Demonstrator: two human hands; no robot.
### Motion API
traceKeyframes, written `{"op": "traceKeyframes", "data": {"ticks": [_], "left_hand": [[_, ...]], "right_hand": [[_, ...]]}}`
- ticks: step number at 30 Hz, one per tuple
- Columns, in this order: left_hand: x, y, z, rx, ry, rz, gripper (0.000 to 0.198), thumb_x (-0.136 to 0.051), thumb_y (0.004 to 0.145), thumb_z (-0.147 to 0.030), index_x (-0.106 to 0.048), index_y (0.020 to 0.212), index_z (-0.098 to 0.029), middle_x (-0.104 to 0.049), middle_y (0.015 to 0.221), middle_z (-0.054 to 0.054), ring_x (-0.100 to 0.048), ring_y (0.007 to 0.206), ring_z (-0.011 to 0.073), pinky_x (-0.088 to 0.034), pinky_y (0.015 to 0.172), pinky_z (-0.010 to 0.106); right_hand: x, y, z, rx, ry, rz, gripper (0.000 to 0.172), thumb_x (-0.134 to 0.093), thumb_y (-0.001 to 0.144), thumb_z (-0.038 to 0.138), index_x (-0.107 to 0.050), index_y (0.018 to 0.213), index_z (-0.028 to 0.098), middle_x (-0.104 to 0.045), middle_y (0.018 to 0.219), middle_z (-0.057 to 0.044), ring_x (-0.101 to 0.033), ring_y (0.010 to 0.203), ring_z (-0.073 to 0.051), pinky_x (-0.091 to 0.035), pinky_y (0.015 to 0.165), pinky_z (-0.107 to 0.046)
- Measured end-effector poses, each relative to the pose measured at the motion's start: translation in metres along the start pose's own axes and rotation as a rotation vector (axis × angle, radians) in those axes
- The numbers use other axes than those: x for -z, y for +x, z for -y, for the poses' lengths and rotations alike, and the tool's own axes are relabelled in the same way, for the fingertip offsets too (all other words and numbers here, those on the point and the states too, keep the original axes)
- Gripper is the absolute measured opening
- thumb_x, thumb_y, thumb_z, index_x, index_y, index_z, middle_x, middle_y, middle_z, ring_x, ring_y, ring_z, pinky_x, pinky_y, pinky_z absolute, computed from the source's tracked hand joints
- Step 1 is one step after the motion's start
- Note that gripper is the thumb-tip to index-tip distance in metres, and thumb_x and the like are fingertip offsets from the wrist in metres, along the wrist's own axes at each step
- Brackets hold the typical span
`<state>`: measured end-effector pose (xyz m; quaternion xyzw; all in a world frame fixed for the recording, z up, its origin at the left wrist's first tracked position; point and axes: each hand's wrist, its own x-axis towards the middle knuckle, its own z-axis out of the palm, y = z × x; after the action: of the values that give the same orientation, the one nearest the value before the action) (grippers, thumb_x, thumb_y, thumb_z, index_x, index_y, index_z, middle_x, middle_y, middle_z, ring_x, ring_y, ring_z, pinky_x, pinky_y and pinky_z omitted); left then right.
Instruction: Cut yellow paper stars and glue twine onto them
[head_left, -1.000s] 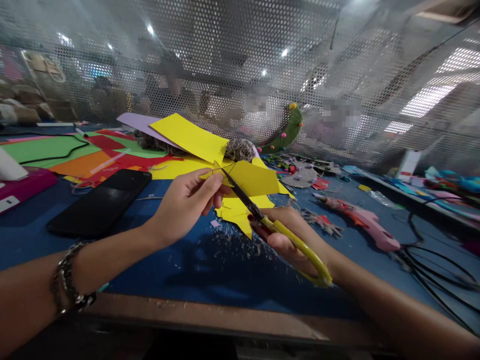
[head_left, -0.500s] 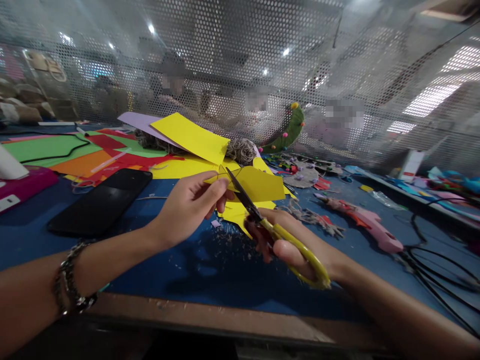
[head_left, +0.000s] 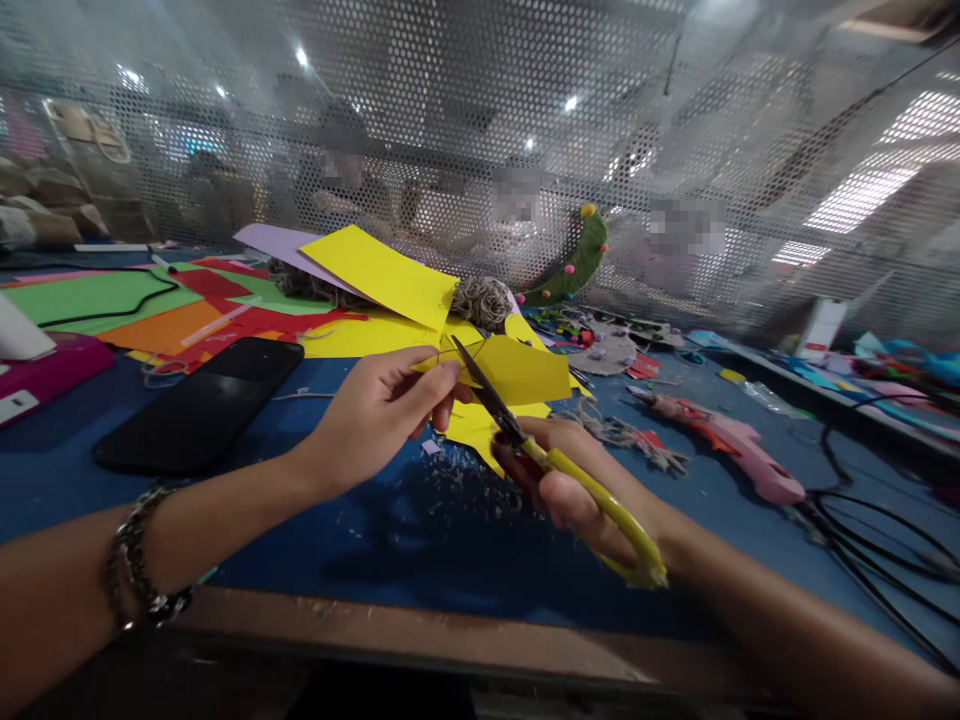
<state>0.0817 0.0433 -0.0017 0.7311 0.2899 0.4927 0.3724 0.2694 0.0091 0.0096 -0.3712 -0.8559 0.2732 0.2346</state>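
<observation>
My left hand pinches the left end of a piece of yellow paper, thumb on top. A curved line is drawn near the pinched end. My right hand grips scissors with yellow handles, fingers through the loops. The dark blades lie at the paper's edge close to my left fingertips, pointing up and left. Below the hands, yellow offcuts and small scraps lie on the blue table.
A black phone lies left of my left hand. To the right rest a pink glue gun and coiled black cable. Behind are yellow sheets, a ball of grey yarn, a green crescent and a perforated metal screen.
The scissor handles and my right thumb have shifted slightly down and to the right. The yellow paper and my left hand have barely moved.
</observation>
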Motion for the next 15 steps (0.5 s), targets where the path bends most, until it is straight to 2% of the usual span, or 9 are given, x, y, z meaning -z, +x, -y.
{"op": "traceKeyframes", "data": {"ticks": [5, 15], "left_hand": [[-0.0005, 0.0005, 0.0000, 0.008, 0.000, 0.001, 0.030, -0.041, 0.084, -0.029, -0.051, 0.060, -0.015, -0.049, 0.048, -0.005, -0.039, 0.040, 0.0026, -0.033, 0.038, 0.011], [-0.0006, 0.0002, -0.0016, 0.024, 0.009, -0.007, 0.030, -0.041, 0.084, -0.029, -0.050, 0.058, -0.015, -0.050, 0.049, -0.005, -0.040, 0.040, 0.0032, -0.033, 0.038, 0.012]], "right_hand": [[0.0001, 0.0009, -0.0022, 0.052, -0.002, 0.007, 0.056, -0.021, 0.075, 0.069, -0.037, 0.062, 0.017, -0.035, 0.049, 0.003, -0.031, 0.045, -0.007, -0.024, 0.041, -0.020], [-0.0008, 0.0002, -0.0037, 0.056, 0.018, 0.020, 0.054, -0.021, 0.077, 0.066, -0.034, 0.058, 0.018, -0.033, 0.046, 0.004, -0.028, 0.044, -0.007, -0.023, 0.042, -0.020]]}}
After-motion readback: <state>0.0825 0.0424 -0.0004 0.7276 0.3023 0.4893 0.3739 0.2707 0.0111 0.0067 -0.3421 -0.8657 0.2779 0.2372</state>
